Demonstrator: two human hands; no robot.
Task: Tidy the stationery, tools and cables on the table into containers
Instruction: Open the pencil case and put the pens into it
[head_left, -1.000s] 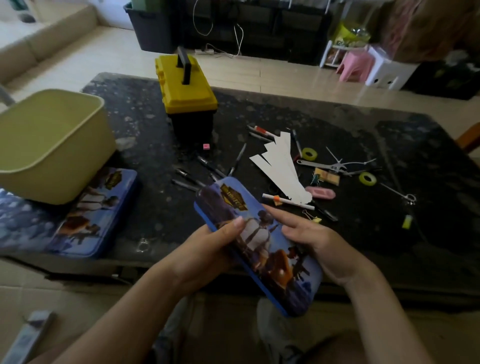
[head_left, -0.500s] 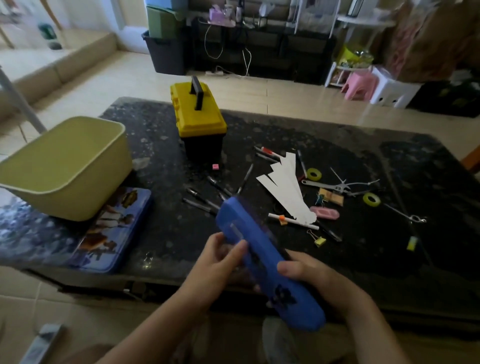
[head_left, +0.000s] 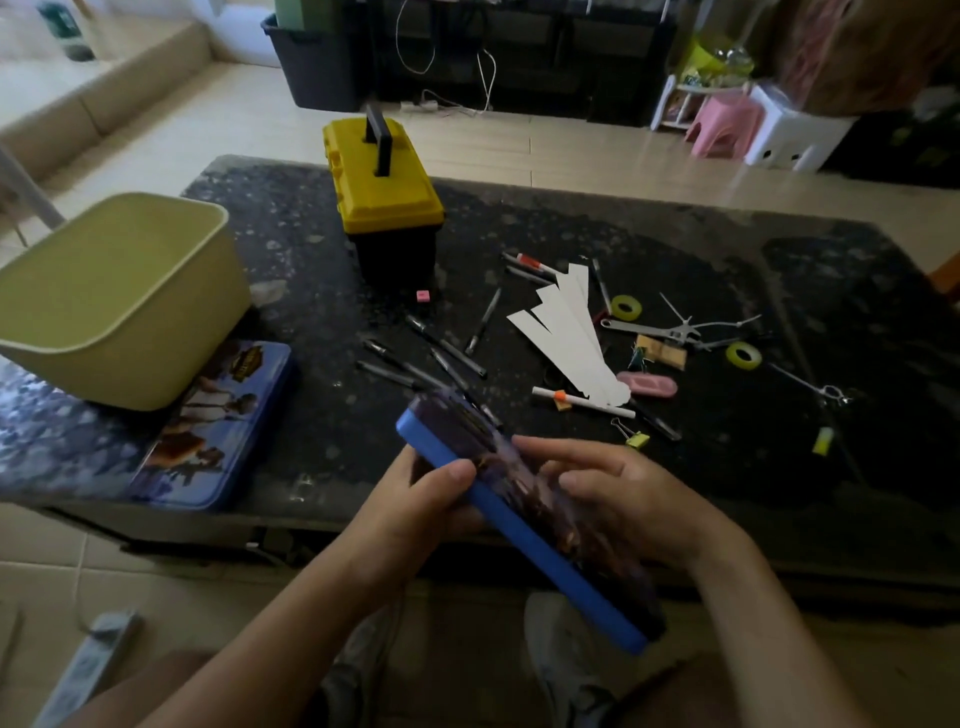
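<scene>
Both hands hold the blue tin pencil case (head_left: 566, 574) over the desk's (head_left: 675, 234) near edge, tipped on edge, with its long axis running far-left to near-right. The left hand's (head_left: 415, 504) fingers clamp its blue side, and the right hand's (head_left: 639, 493) fingers clasp its printed lid.

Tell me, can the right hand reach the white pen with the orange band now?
Probably yes, once freed: the right hand holds the blue case; the white pen lies just beyond, nothing between.
</scene>
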